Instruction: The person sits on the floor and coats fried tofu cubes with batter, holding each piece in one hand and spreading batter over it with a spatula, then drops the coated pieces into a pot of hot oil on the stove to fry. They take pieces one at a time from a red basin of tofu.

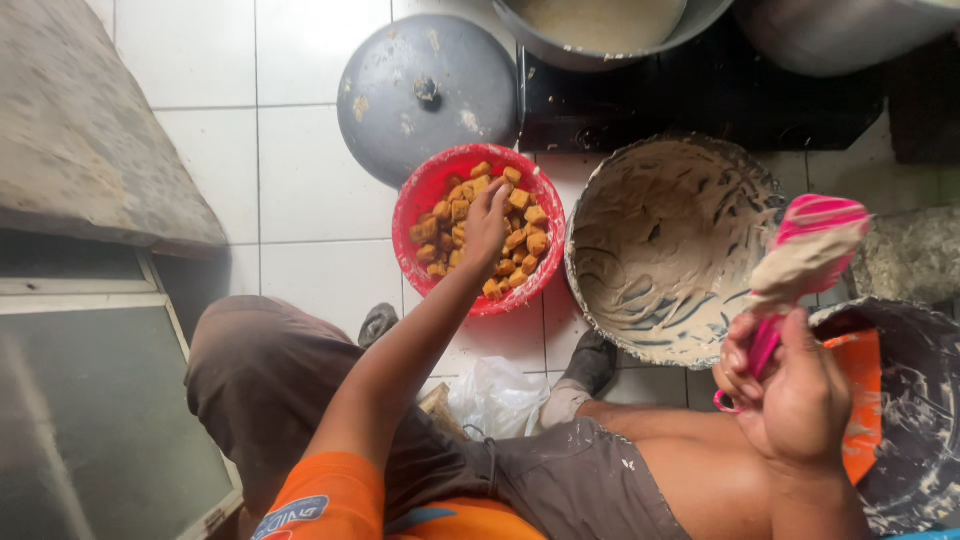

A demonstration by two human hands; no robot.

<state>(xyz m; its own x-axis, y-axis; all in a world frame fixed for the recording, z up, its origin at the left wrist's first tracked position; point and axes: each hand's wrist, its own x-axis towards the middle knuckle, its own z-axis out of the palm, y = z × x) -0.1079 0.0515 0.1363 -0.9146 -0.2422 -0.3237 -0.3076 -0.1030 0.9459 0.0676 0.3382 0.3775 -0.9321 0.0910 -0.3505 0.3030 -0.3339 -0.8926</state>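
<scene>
Head view: my left hand [487, 222], fingers closing together, rests on the fried tofu cubes [520, 232] straight ahead; my right hand [790, 395] grips the pink spatula [810, 255].

The left hand's [487, 222] fingertips are buried among the fried cubes [480, 230], so any grasp cannot be confirmed. The pink spatula [800, 265] is motion-blurred, and batter covers most of its blade. The right hand [790, 395] hides the spatula's handle. The top edge cuts off two metal pots [600, 30], and the right edge cuts off the batter-smeared dark tub [915, 400]. The bottom edge crops the orange shirt [330, 500].
</scene>
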